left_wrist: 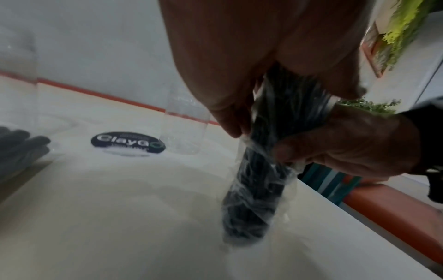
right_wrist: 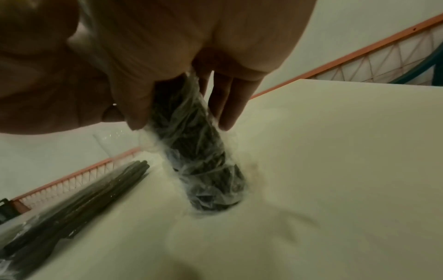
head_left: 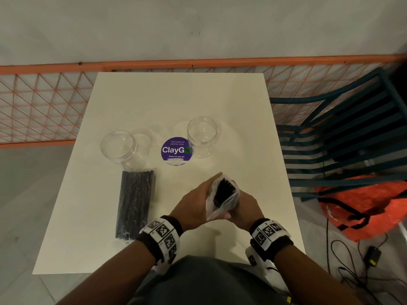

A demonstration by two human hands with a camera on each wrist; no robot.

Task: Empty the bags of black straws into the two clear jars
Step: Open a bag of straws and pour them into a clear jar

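Both hands hold a clear bag of black straws (head_left: 222, 194) upright near the table's front, its bottom end standing on the tabletop (left_wrist: 249, 233). My left hand (head_left: 198, 203) grips its upper part from the left, and my right hand (head_left: 242, 205) grips it from the right, lower down (left_wrist: 347, 144). The bag's top gapes open, with straw ends showing. A second bag of black straws (head_left: 135, 201) lies flat to the left. Two empty clear jars stand beyond: the left jar (head_left: 119, 148) and the right jar (head_left: 202, 137).
A round purple ClayGo sticker (head_left: 176, 150) lies between the jars on the white table (head_left: 176, 100). An orange mesh railing (head_left: 44, 102) runs behind. To the right are a dark teal slatted chair (head_left: 343, 139), an orange bag (head_left: 370, 208) and cables on the floor.
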